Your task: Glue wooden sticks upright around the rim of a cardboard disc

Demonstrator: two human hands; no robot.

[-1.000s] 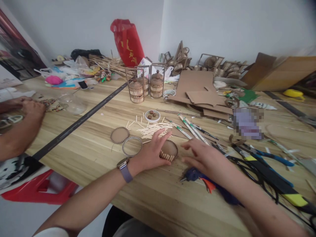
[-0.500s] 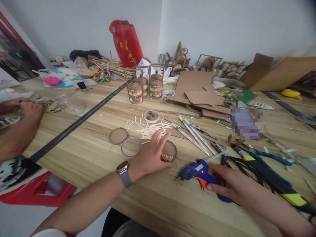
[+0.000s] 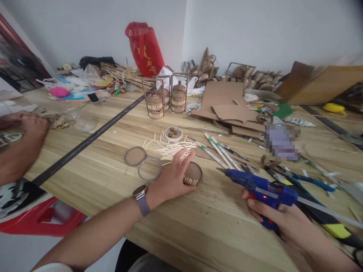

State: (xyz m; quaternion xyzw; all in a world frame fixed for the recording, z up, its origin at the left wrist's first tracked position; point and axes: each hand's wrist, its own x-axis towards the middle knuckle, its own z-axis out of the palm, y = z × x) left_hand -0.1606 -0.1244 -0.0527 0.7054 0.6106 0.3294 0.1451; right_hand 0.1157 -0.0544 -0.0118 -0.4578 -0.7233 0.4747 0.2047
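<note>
My right hand wraps the blue plastic glue gun; my left hand, fingers spread, steadies the round brown cardboard base edged with pale sticks.

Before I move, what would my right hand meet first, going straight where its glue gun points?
The glue gun in your right hand would probably reach the round cardboard piece first, by your left hand; the gun's height is unclear, so it may pass over.
</note>
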